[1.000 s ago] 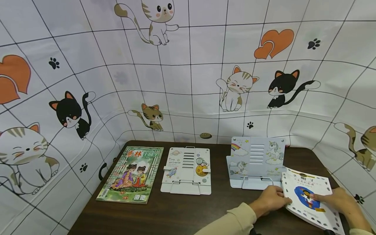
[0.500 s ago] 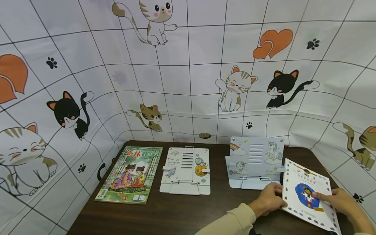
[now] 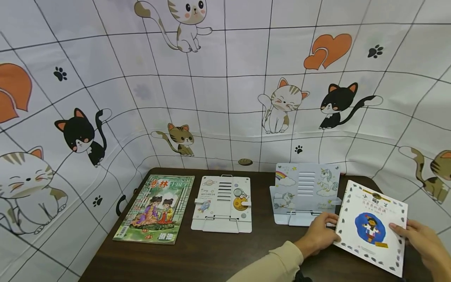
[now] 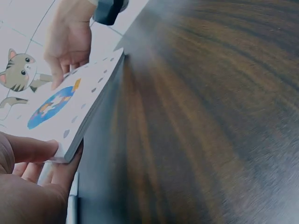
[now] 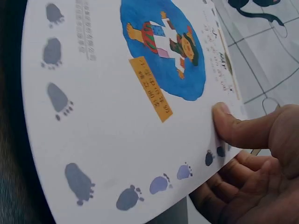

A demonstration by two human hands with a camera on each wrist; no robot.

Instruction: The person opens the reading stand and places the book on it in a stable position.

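A white book (image 3: 374, 231) with a blue oval picture and a border of grey footprints tilts up off the table at the right. My left hand (image 3: 318, 234) grips its left edge, thumb on the cover and fingers underneath, as the left wrist view shows. At the opposite edge my right hand (image 3: 423, 241) pinches the book, its thumb (image 5: 243, 126) on the cover and fingers behind. Just left of the book stands a book stand (image 3: 306, 194) with a unicorn print, its back plate raised; my left hand is close to its front lip.
A second book stand (image 3: 222, 203), with a space print, lies flat in mid-table. Left of it is a green magazine (image 3: 155, 209) with two figures on its cover. A cat-print cloth (image 3: 211, 94) hangs behind and beside the dark wooden table (image 3: 197, 260).
Both hands have lifted the book; its far end has risen and its cover faces me more. The stands and magazine have stayed in place.
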